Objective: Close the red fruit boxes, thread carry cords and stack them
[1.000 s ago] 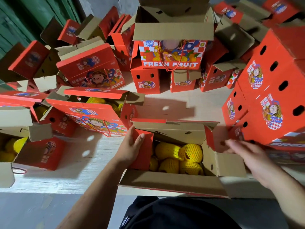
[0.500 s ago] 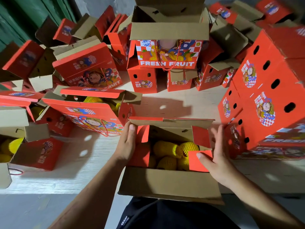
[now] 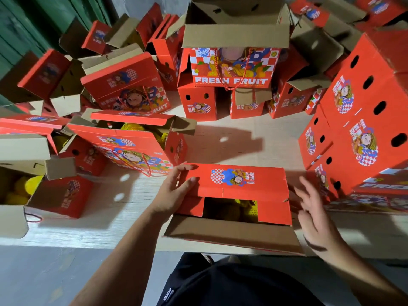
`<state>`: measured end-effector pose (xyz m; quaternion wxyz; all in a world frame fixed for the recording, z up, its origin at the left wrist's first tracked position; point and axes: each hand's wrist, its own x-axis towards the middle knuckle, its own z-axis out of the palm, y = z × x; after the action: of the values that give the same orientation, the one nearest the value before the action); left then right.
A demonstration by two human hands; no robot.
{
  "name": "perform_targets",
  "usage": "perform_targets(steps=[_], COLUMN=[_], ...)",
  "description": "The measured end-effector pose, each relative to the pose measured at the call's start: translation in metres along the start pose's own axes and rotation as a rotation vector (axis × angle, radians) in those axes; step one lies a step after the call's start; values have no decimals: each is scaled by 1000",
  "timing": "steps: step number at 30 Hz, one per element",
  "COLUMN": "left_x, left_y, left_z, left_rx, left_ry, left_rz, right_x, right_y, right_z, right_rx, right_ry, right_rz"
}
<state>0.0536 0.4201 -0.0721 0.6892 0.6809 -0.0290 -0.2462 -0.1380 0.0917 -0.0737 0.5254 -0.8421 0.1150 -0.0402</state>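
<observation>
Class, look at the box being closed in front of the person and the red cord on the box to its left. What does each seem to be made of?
Box: apparently corrugated cardboard, printed matte red outside, with a bare brown inner flap.
Cord: looks like thin twisted rope, red; whether cotton or synthetic fibre cannot be told.

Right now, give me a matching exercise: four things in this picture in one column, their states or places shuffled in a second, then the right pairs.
Things:
1. left hand
2. right hand
3. near flap of the box in front
4. stack of closed boxes

States or places:
A. brown cardboard, lying open toward the person
B. fingers spread, touching nothing, beside the box's right end
C. on the right side of the table
D. on the left end of the red top flap

Pairs: 1-D, 2-B, 3-A, 4-C
</observation>
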Motion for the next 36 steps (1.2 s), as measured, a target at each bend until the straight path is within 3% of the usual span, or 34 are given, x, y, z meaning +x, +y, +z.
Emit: perform_targets(steps=[2, 4, 6, 9, 11, 14, 17, 20, 21, 22, 24, 26, 27, 31, 36], left_x=[-2, -3, -2, -6, -8, -4, -5, -15, -21, -27, -40, -51, -54, -52, -49], left_y=[2, 4, 5, 2, 2, 3, 5, 4, 7, 9, 12, 9, 7, 11, 9], left_z=[2, 5, 6, 1, -1, 1, 5, 6, 6, 4, 5, 11, 15, 26, 24], left_rx=[-4, -72, -130, -157, -153, -161, -122, 160, 280, 430, 848, 1201, 1297, 1452, 1475], left_ry=[-5, -10, -25, -93, -78, 5, 116, 486, 540, 511, 230, 16, 2, 80, 74], left_rz=[31, 14, -39, -29, -50, -179, -129, 155, 268, 385, 575, 607, 583, 565, 590], right_x=[0, -3, -9, -11, 1, 12, 6, 6, 7, 8, 10, 9, 10, 15, 19], right_y=[10, 3, -9, -13, -32, -49, -49, -48, -47, -47, -47, -46, -47, -55, -61], right_z=[-14, -20, -10, 11, 16, 17, 28, 35, 36, 37, 39, 40, 40, 35, 34], right_rx=[-289, -189, -17, 108, -92, -589, -692, -767, -771, -777, -794, -839, -861, -929, -993], right_ry=[-225, -279, -191, 196, 374, 224, 87, 55, 69, 86, 111, 115, 107, 49, -12], right_rz=[-39, -13, -58, -80, -207, -498, -388, -302, -289, -284, -266, -261, -261, -269, -213])
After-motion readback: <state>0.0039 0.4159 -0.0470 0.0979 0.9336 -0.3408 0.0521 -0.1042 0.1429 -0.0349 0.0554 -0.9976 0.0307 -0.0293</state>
